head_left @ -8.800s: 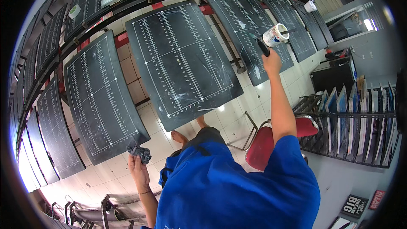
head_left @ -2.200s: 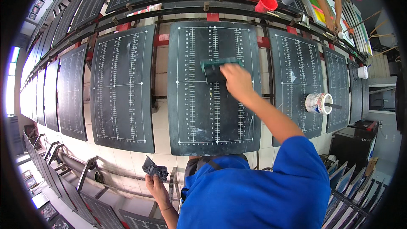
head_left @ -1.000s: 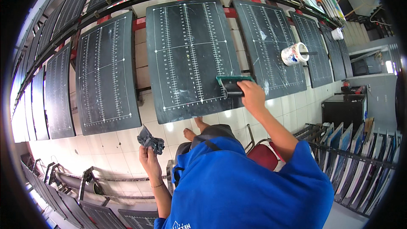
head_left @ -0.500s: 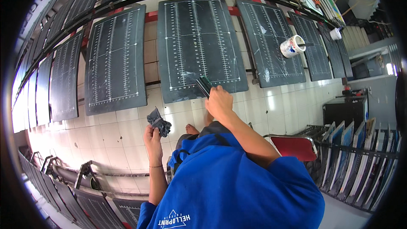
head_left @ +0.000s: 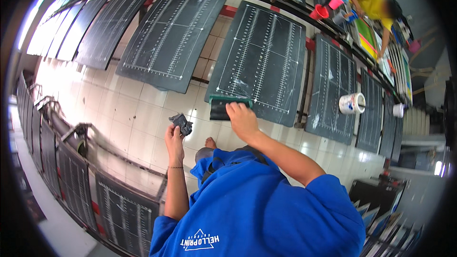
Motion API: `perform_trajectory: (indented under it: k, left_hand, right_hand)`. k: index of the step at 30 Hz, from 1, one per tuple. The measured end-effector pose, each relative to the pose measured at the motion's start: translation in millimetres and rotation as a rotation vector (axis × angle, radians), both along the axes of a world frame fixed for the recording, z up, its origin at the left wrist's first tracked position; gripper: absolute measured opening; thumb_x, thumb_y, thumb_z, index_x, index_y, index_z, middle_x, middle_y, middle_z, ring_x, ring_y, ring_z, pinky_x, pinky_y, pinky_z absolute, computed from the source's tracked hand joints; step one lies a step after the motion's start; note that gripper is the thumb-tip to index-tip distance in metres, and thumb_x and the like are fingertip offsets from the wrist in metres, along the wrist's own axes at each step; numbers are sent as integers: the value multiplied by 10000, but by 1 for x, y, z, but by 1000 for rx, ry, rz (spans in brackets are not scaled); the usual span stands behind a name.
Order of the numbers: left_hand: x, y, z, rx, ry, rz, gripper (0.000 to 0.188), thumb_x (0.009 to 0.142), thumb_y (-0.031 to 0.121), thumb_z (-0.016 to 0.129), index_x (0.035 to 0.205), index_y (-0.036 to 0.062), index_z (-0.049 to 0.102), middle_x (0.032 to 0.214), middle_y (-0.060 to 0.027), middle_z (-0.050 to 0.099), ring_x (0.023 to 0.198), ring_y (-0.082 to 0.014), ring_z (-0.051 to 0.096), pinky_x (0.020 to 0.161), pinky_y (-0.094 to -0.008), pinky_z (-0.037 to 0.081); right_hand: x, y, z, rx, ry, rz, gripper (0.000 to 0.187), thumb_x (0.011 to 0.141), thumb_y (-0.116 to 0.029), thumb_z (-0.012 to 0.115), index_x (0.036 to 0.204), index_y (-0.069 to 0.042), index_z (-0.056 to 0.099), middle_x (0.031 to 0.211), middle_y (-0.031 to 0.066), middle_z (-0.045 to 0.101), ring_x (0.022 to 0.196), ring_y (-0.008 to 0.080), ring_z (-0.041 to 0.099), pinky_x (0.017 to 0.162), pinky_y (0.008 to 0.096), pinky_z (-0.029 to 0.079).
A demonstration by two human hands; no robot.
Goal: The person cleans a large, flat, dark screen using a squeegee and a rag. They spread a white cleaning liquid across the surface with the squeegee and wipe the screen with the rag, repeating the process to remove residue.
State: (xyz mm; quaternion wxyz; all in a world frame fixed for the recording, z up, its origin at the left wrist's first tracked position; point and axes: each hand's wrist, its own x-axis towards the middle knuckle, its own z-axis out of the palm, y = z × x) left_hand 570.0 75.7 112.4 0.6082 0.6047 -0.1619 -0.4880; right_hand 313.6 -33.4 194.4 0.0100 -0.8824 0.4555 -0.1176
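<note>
In my left hand [head_left: 174, 143] is a crumpled dark grey cloth [head_left: 181, 124], pinched between thumb and fingers over the tiled floor. My right hand [head_left: 243, 123] grips a squeegee [head_left: 220, 110] with a black handle and a green blade edge. The squeegee lies level at the near edge of a dark board [head_left: 266, 50] marked with white ruled scales. Pale smears show on the board near that edge. Whether the blade touches the board I cannot tell.
Similar boards [head_left: 166, 38] stand in a row on both sides. A paint-stained white tub [head_left: 352, 103] sits on a board to the right. Beyond the rail, a person in a yellow shirt [head_left: 370, 3] works near red cups [head_left: 319, 12]. More boards [head_left: 124, 212] run behind me at lower left.
The view has turned, so the boards appear slanted. My right hand has swung the squeegee from steeply angled over the board to level at its near edge. My left hand still holds the cloth.
</note>
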Motion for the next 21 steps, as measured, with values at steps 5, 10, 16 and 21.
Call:
perform_trajectory:
  k: [5, 10, 16, 21]
  left_hand:
    - [-37, -4, -26, -41, 0, 192, 218, 1014, 123, 547, 1168, -32, 553, 1043, -76, 626, 917, -140, 628, 816, -291, 559]
    - [-72, -33, -36, 24, -348, 316, 197, 997, 122, 571, 1107, -41, 589, 989, -90, 654, 896, -155, 649, 785, -281, 530]
    - [-133, -91, -26, 48, -716, 363, 291, 934, 137, 649, 1179, -19, 640, 1049, -143, 701, 874, -226, 694, 777, -330, 536]
    - [-162, -107, -16, 169, -718, 389, 242, 907, 139, 682, 1102, -2, 707, 1024, -148, 698, 835, -237, 688, 778, -338, 532]
  right_hand:
    - [-53, 9, 32, 251, 3, 146, 361, 788, -72, 631, 1146, -84, 672, 1065, 33, 652, 977, 227, 635, 741, 349, 555]
    - [-139, -6, 84, 389, -280, 49, 417, 733, -52, 655, 1142, -125, 693, 1128, 34, 680, 1004, 264, 654, 812, 369, 537]
    - [-241, -1, 101, 544, -394, -98, 392, 722, -46, 652, 1111, -80, 687, 1071, 65, 688, 956, 290, 669, 816, 357, 522]
    - [-299, 7, 94, 616, -451, -198, 351, 718, -40, 634, 1067, -45, 677, 990, 110, 679, 859, 314, 659, 758, 345, 504]
